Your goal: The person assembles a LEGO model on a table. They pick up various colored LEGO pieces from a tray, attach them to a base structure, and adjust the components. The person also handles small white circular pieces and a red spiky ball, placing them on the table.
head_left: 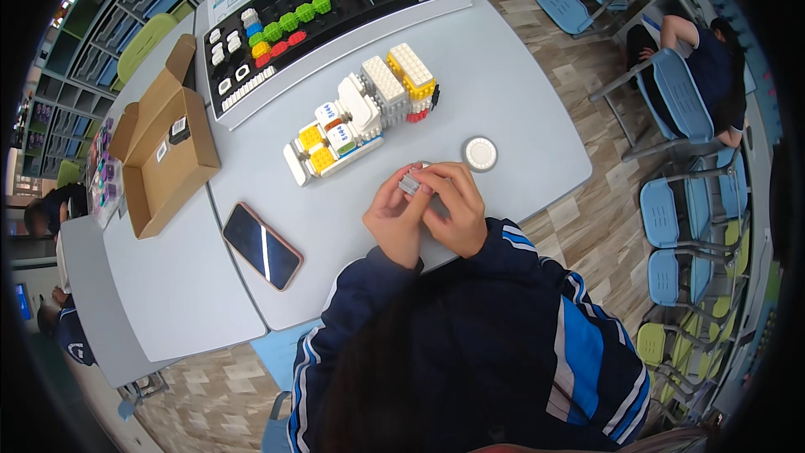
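Near the table's front edge, my left hand (396, 216) and my right hand (454, 205) meet, fingertips closed together on a small grey building block (410, 183). Fingers cover part of this block. Just beyond them lies a brick-built model (362, 113) of white, yellow, grey and red blocks, set slantwise across the table. A round white and grey wheel-like piece (480, 154) lies flat to the right of my right hand.
A phone (262, 246) lies left of my hands. Behind it stands an open cardboard box (168, 147). At the back, a tray (344, 44) holds coloured blocks. Blue chairs (659, 212) and a seated person (708, 75) are at right; other people sit at far left.
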Demonstrator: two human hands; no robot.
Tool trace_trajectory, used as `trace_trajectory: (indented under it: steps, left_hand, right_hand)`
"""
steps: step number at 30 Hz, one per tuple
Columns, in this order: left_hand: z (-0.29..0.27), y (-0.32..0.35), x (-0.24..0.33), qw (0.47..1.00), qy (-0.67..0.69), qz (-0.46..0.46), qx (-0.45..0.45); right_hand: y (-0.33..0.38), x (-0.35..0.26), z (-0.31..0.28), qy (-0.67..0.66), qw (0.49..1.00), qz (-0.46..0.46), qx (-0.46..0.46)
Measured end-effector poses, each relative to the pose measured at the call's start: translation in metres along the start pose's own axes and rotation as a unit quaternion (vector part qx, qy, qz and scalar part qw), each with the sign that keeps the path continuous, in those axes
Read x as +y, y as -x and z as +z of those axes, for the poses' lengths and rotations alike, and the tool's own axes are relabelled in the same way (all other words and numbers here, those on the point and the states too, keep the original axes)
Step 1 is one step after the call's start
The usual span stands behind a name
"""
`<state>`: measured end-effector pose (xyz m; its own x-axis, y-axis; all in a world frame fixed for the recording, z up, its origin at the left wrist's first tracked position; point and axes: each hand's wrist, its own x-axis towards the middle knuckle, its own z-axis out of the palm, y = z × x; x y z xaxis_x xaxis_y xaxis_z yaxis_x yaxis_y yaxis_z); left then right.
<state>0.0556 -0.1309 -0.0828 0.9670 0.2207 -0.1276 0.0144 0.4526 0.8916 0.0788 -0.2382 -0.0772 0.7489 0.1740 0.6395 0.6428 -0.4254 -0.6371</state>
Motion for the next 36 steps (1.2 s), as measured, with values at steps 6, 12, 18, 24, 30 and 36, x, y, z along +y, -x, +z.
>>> trace_trajectory:
  steps: [6, 12, 18, 24, 30, 36]
  left_hand:
    - [-0.001, -0.001, -0.003, 0.999, 0.042, -0.009, 0.026]
    - [-0.004, -0.002, -0.005, 0.998, 0.052, -0.022, 0.039]
    - [-0.002, -0.004, -0.002, 0.998, 0.051, -0.023, 0.036]
    - [0.0, -0.001, -0.004, 0.997, 0.023, -0.02, 0.069]
    - [0.001, -0.002, 0.001, 0.997, 0.007, -0.045, 0.057]
    - [-0.01, -0.001, 0.013, 0.997, -0.027, 0.015, 0.064]
  right_hand:
    - [-0.003, -0.002, 0.005, -0.04, 0.999, 0.016, -0.004]
    - [-0.007, 0.001, 0.007, -0.037, 0.999, 0.012, -0.024]
    - [-0.009, 0.002, 0.006, -0.053, 0.998, 0.022, -0.033]
    - [-0.007, 0.006, 0.0, -0.056, 0.996, 0.022, -0.062]
    - [-0.019, 0.001, -0.021, -0.054, 0.987, 0.018, -0.15]
    - [-0.089, 0.037, -0.09, 0.044, 0.977, -0.051, -0.201]
